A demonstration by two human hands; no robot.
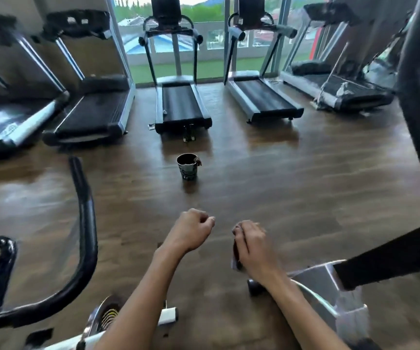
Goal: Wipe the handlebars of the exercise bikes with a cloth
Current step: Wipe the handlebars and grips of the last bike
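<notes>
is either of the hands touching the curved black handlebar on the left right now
No: the left hand and the right hand are both out over the brown wooden floor, apart from the curved black handlebar.

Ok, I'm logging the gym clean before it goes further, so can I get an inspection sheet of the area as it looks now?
Surface: brown wood-look floor, glossy.
Job's things: dark cloth in right hand; black bike handlebar at left, untouched.
Clutter: cup-shaped container standing alone on the floor ahead.
Hands: left hand curled, holding nothing; right hand grips the cloth.
Cables: nothing seen.
Surroundings: treadmills in a row facing windows; bike frame at lower right.
</notes>
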